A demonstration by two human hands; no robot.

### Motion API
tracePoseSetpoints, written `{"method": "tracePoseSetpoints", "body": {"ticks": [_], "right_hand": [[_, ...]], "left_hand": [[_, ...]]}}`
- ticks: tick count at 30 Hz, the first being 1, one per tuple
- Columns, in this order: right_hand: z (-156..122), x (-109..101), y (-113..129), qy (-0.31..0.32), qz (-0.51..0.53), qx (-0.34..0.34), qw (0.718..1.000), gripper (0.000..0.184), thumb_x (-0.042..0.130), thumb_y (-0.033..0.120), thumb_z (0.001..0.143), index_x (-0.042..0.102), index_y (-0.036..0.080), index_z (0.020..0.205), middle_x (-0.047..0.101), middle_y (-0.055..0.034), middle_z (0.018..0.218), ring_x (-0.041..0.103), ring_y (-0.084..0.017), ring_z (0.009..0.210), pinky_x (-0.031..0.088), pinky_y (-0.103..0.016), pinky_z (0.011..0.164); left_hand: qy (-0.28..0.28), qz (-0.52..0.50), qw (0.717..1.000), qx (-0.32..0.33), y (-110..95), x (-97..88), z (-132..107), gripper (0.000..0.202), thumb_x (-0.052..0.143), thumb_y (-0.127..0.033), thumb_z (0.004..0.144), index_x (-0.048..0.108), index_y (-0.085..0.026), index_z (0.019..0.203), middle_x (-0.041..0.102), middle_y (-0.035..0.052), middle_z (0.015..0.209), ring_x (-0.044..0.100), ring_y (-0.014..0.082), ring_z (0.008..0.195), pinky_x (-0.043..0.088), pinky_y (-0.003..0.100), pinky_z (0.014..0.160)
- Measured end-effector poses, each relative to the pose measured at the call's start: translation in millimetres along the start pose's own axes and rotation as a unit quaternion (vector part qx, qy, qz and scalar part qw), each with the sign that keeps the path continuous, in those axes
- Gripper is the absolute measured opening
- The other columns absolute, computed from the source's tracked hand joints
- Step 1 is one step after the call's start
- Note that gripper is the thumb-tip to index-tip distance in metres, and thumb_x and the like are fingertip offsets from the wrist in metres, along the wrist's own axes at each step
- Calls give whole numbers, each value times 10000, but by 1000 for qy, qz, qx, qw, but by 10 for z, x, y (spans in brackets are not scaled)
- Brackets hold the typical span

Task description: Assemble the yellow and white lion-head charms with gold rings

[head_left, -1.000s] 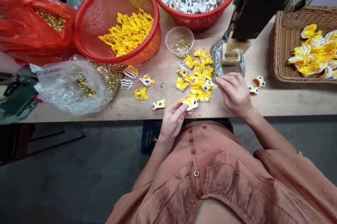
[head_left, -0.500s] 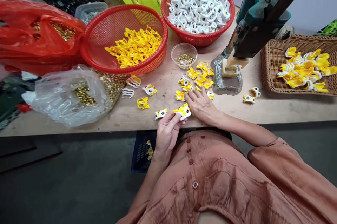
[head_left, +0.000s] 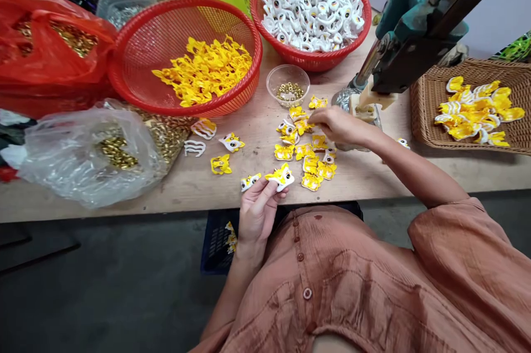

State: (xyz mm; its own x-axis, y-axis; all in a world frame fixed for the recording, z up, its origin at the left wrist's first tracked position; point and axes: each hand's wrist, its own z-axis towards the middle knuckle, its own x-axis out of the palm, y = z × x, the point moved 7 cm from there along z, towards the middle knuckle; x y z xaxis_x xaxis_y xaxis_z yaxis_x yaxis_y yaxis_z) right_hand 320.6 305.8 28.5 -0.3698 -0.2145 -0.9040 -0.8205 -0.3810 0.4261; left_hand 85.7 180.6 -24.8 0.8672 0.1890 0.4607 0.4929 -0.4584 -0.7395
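My left hand (head_left: 257, 210) pinches a small yellow-and-white lion-head piece (head_left: 281, 176) at the table's front edge. My right hand (head_left: 338, 124) reaches over a scatter of loose yellow and white pieces (head_left: 309, 154) on the wooden table (head_left: 373, 176). Its fingers are curled together above the far pieces near a small clear bowl of brass eyelets (head_left: 288, 84). What they hold, if anything, is too small to see.
Two red baskets stand behind: one with yellow parts (head_left: 186, 57), one with white eyed parts (head_left: 313, 7). A hand press (head_left: 398, 37) stands right of the pile, a wicker tray (head_left: 473, 104) of assembled pieces beyond it. Bags of eyelets (head_left: 103, 148) lie left.
My right hand has moved from the near side of the pile to its far side, toward the bowl. The left hand has kept its piece in about the same place.
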Motion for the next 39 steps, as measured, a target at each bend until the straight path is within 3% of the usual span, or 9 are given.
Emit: {"method": "tracePoseSetpoints", "body": {"ticks": [3, 7, 16, 23, 26, 28, 33, 36, 39], "right_hand": [[19, -125, -114, -30, -25, 12, 999, 360, 470, 38, 898, 774, 172, 1036, 777, -114, 1100, 681, -226, 944, 507, -346, 841], [-16, 13, -200, 31, -89, 6, 996, 285, 507, 53, 885, 761, 183, 872, 769, -117, 977, 645, -227, 866, 472, -342, 775], [146, 412, 205, 91, -92, 4, 992, 254, 527, 110, 933, 780, 106, 951, 783, -157, 982, 657, -226, 851, 444, -339, 783], [197, 512, 232, 105, -122, -8, 987, 263, 529, 40, 883, 780, 62, 960, 783, -218, 952, 675, -282, 868, 481, -398, 819], [83, 379, 246, 15, -41, -38, 998, 239, 538, 66, 872, 764, 111, 935, 772, -162, 957, 660, -251, 873, 503, -394, 851], [-85, 225, 290, -61, 78, -58, 993, 210, 570, 95, 861, 759, 154, 932, 768, -98, 934, 665, -217, 855, 527, -374, 850], [-644, 9, 396, -160, 410, -50, 896, 123, 738, 267, 888, 784, 175, 956, 783, -47, 931, 703, -163, 841, 584, -327, 801], [-904, 60, 421, -185, 479, -19, 858, 172, 799, 332, 890, 806, 179, 967, 797, -54, 942, 715, -154, 862, 596, -314, 795], [-1071, 152, 422, -203, 490, -16, 848, 154, 802, 334, 902, 821, 195, 967, 807, -59, 958, 731, -159, 907, 606, -330, 847]], "left_hand": [[-10, 4, 1000, 14, -49, -40, 12, 332, 1006, -300, 629, 836, -194, 894, 812, 30, 947, 718, 97, 668, 600, 173, 610], [-15, 1, 1000, 10, -44, -56, 25, 340, 1008, -304, 612, 828, -196, 880, 809, 29, 923, 714, 104, 662, 594, 185, 606], [-2, 5, 1000, 11, -35, 35, -18, 324, 992, -298, 648, 825, -182, 899, 814, 32, 927, 720, 101, 674, 590, 183, 616], [-5, 17, 999, 32, -30, 23, -93, 338, 980, -321, 658, 813, -174, 913, 812, 43, 989, 722, 92, 684, 600, 194, 642], [6, 22, 999, 28, 14, 70, -130, 324, 973, -326, 669, 817, -183, 915, 818, 48, 1021, 720, 87, 666, 599, 189, 631], [15, 30, 999, 23, 43, 115, -152, 318, 970, -325, 675, 826, -188, 924, 821, 49, 1026, 723, 88, 667, 598, 183, 629], [35, 61, 997, 4, 108, 247, -172, 361, 962, -352, 684, 842, -196, 988, 823, 71, 1114, 747, 117, 724, 605, 200, 631], [50, 75, 996, -4, 148, 353, -166, 380, 962, -353, 694, 842, -196, 1019, 826, 76, 1084, 762, 138, 750, 609, 218, 638], [65, 104, 992, 10, 181, 479, -156, 392, 955, -346, 716, 841, -194, 1059, 826, 76, 1053, 775, 172, 803, 626, 254, 671]]}}
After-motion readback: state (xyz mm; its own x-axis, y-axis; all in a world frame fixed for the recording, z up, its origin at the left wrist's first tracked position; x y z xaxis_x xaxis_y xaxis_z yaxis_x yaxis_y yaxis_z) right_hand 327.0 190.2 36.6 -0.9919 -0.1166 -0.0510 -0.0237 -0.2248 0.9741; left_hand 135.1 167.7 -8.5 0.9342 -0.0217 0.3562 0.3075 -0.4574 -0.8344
